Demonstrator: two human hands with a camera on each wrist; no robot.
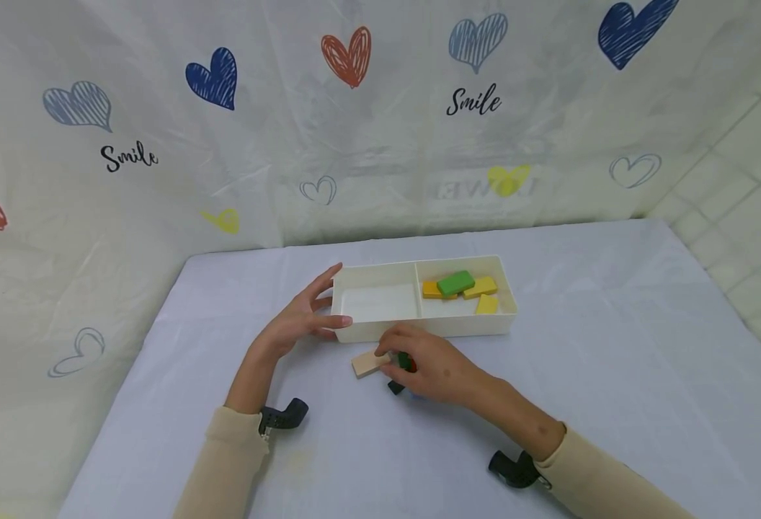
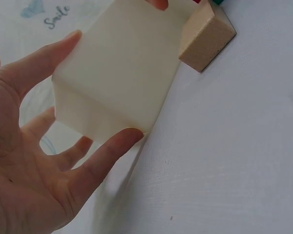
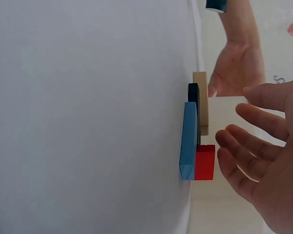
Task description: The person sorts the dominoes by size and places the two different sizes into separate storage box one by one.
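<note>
My left hand point(image 1: 296, 317) rests spread against the left end of a white two-compartment box point(image 1: 383, 329). In the left wrist view its fairly straight fingers point(image 2: 107, 156) touch the box's end and edges. Over a small group of blocks hovers my right hand point(image 1: 435, 364), its fingers loosely bent with nothing between them. In the right wrist view, that hand is apart from a plain wooden block point(image 3: 200, 80), a blue block point(image 3: 188, 139), a red block point(image 3: 205, 163) and a dark block point(image 3: 193, 92). From the head, the right hand partly hides these blocks; a green one point(image 1: 404, 360) shows.
The box's right compartment holds a green block point(image 1: 455, 282) lying over orange and yellow blocks point(image 1: 481, 287). The left compartment point(image 1: 377, 297) shows its bare floor. A white cloth point(image 1: 614, 360) covers the table, and a patterned curtain point(image 1: 380, 130) hangs behind.
</note>
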